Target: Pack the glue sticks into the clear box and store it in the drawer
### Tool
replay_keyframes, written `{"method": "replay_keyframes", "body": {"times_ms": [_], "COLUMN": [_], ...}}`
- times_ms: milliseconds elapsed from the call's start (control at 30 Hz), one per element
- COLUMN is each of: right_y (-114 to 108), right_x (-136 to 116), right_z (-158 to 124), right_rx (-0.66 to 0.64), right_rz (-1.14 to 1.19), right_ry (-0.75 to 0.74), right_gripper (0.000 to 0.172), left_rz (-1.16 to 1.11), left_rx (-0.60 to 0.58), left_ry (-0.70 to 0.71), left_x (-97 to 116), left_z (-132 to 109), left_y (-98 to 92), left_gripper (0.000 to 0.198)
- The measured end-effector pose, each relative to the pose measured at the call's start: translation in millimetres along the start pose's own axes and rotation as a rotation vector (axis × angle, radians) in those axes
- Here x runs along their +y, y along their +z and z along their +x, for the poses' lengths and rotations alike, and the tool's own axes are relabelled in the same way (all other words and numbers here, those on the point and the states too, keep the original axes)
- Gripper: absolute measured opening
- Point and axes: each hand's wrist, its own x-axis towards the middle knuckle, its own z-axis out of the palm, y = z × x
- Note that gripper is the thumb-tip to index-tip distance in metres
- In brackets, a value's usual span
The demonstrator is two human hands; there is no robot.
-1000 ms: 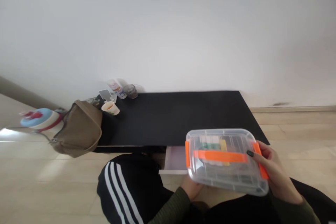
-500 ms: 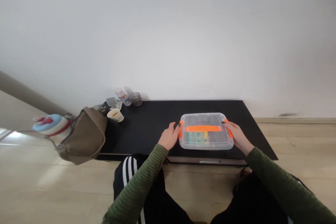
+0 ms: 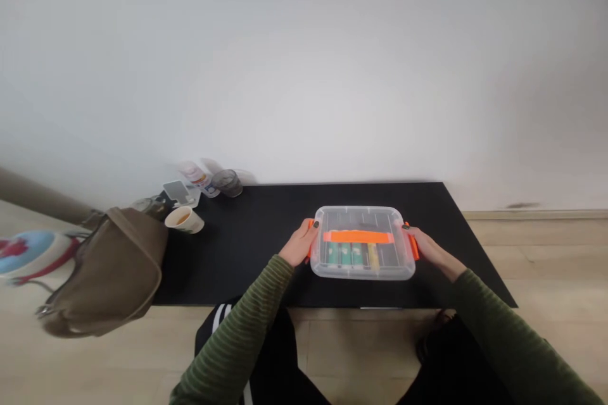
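A clear plastic storage box [image 3: 363,271] with an orange lid handle [image 3: 358,237] sits on the black table, its lid on. Through the lid show green and white items [image 3: 344,254] and a yellow one beside them; I cannot make out their kind. My left hand [image 3: 300,243] is closed around the box's left side, thumb at the orange latch [image 3: 311,234]. On the opposite side my right hand [image 3: 427,247] grips the edge by the other orange latch [image 3: 414,248]. Both latches stand out from the lid's edges. The undersides of my fingers are hidden.
A paper cup [image 3: 186,220] with brown liquid stands at the table's left [image 3: 228,266]. Behind it are a phone stand [image 3: 179,193], a spray bottle [image 3: 202,178] and a dark glass [image 3: 228,182]. A brown bag [image 3: 114,272] hangs over the left end. A white wall rises behind.
The orange latches have swung outward from the lid's edges under my hands. My view has shifted, so the cup and bag appear farther left.
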Motion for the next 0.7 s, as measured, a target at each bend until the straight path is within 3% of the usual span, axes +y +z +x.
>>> {"method": "replay_keyframes", "body": {"times_ms": [100,233,300,400,500,700], "right_y": [-10.7,-18.0,-14.1,-1.3,11.2,23.0], "right_x": [3.4,2.9,-0.8,-9.4,-19.1,-37.6], "right_z": [4.0,9.1,12.3,14.6,11.5,-5.9], "right_rx": [-0.065,0.174,0.257,0.186,0.177,0.372], "right_rz": [-0.043,-0.160,-0.179,-0.260,-0.399,-0.511], "right_ry": [-0.004,-0.063,-0.161,-0.279,-0.297,-0.478], "right_gripper": [0.044,0.045,0.046,0.049,0.044,0.039], "left_rz": [-0.040,-0.064,-0.080,-0.123,-0.158,-0.177], "left_rx": [-0.006,0.008,0.034,0.115,0.213,0.254], "left_ry": [-0.006,-0.020,-0.021,-0.013,0.021,0.084], "left_x": [-1.5,-1.0,-1.8,-2.7,-1.5,1.3], "left_z": [2.2,3.1,2.9,3.3,4.4,7.3], "left_y": [-1.1,1.2,3.6,7.6,10.1,9.7], "left_gripper": [0.052,0.051,0.050,0.048,0.045,0.043]}}
